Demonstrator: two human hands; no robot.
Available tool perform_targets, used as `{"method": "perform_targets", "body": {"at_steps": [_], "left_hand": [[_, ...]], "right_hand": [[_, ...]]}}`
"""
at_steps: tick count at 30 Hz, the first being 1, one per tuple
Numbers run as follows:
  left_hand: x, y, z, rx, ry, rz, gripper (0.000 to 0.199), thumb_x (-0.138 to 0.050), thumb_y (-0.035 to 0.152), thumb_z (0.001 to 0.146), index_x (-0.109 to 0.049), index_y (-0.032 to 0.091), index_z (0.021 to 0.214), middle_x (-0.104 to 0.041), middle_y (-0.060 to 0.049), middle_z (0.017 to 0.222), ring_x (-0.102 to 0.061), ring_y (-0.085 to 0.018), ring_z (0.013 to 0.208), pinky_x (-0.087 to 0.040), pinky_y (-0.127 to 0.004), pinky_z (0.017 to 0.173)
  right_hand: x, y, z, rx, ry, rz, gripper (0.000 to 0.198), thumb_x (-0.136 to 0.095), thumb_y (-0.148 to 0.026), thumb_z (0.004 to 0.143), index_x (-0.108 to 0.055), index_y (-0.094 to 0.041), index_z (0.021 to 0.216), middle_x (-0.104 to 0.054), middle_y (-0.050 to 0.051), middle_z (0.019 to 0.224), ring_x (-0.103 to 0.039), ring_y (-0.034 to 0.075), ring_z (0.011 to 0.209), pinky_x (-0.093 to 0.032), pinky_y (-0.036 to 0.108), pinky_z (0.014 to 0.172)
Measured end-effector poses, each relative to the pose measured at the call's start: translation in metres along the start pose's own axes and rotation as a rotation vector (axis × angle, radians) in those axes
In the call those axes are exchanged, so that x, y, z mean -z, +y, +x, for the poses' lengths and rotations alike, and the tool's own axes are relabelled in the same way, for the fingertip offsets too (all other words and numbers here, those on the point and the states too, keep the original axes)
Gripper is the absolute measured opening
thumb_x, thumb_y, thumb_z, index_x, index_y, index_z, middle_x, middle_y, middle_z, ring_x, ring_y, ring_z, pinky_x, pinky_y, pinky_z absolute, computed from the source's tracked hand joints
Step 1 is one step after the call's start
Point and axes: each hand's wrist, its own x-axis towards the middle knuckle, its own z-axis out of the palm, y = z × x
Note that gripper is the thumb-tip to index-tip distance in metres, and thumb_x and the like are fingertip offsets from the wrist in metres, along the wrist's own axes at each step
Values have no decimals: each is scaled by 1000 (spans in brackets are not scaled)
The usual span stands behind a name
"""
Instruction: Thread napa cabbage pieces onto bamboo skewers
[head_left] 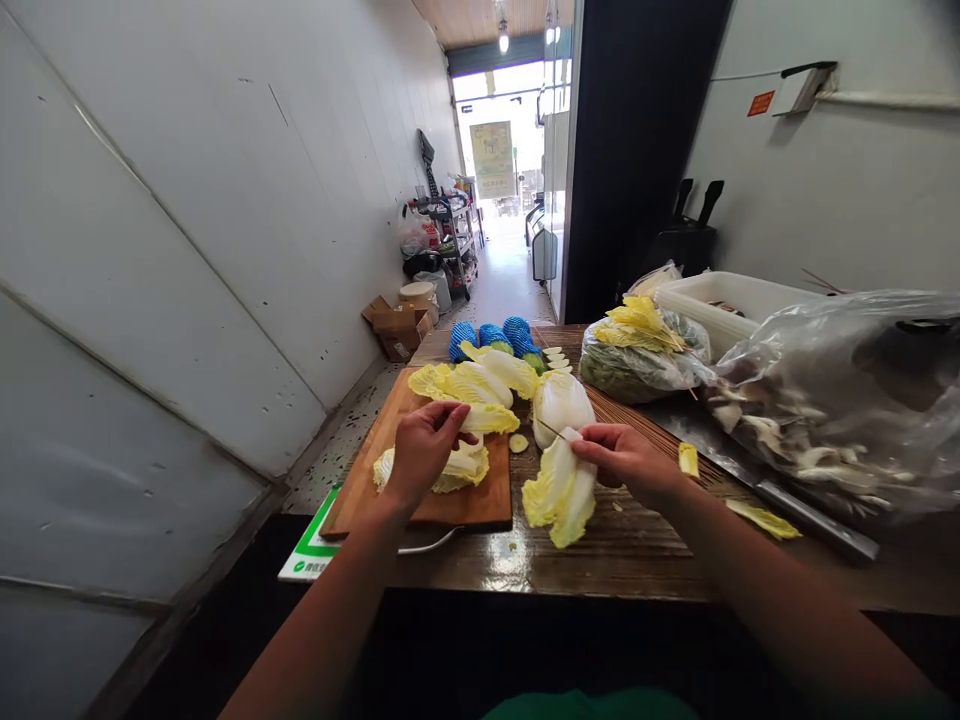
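My left hand (429, 445) is closed, its thumb and fingers pinching the end of a narrow napa cabbage leaf (495, 419) above the cutting board (457, 515). To the right, my right hand (619, 455) is closed on a thin wooden skewer (553, 431) with cabbage leaf pieces (559, 495) hanging from it, yellow frilly ends down. Behind that skewer sits a pale cabbage head (562, 400). More loose leaves (472, 382) lie at the back of the board, and others (465, 467) lie partly hidden behind my left hand.
Blue net-wrapped vegetables (491, 337) and white slices (556, 358) lie at the back. A bundle of skewers (637, 425) and a knife (814, 520) are on the right. Beyond them are bagged greens (645, 370), a plastic bag of mushrooms (847, 400) and a white tub (720, 310).
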Motion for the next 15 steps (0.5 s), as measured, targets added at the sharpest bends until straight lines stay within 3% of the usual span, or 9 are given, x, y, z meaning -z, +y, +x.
{"method": "perform_targets", "body": {"at_steps": [4, 10, 13, 15], "left_hand": [[-22, -2, 7, 13, -72, -147, 36, -70, 29, 64, -65, 12, 96, -70, -4, 76, -65, -17, 68, -49, -27, 64], [-37, 9, -3, -265, 9, 304, 21, -60, 16, 65, -68, 16, 85, -66, 0, 70, -57, -11, 60, -45, -23, 63], [-45, 15, -9, -287, -88, 322, 28, -61, 15, 63, -65, 18, 90, -66, 1, 75, -56, -11, 61, -44, -22, 61], [-52, 17, -11, -233, -200, 217, 32, -64, 16, 62, -63, 18, 94, -66, 0, 77, -57, -12, 65, -44, -22, 61]], "right_hand": [[1, 0, 3, -15, 20, -3, 36, -68, -48, 69, -59, -13, 69, -38, -8, 50, -23, 1, 37, -12, 18, 35], [4, -2, 5, 10, 86, 4, 36, -67, -48, 69, -61, -13, 73, -42, -7, 52, -25, 1, 37, -13, 18, 34], [3, -3, 4, 17, 64, 35, 35, -68, -46, 69, -65, -15, 85, -50, -5, 58, -31, 2, 39, -17, 17, 35], [1, -4, 3, 16, 17, 64, 37, -69, -44, 69, -66, -16, 92, -55, -3, 63, -37, 3, 42, -22, 17, 37]]}}
